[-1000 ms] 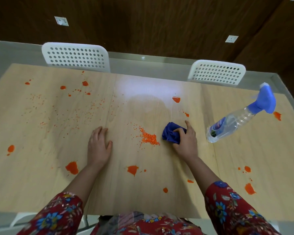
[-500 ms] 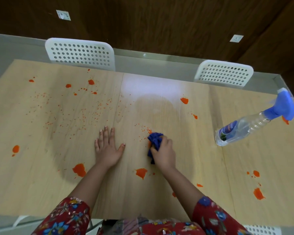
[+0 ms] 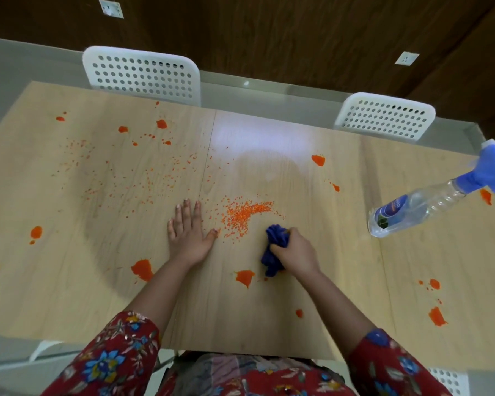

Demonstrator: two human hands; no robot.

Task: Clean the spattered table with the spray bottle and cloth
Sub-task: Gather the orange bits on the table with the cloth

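Across the wooden table (image 3: pixel 326 304) lie orange spatters (image 3: pixel 245 277).

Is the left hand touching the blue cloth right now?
Apart. The head view shows the left hand flat on the table, a strip of tabletop separating its thumb from the blue cloth, which the right hand grips.

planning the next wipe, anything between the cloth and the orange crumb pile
Nothing visible does. The cloth, gripped by the right hand, sits nearside of the orange crumb pile, bare table between. The left hand lies flat beside the pile, off that path.
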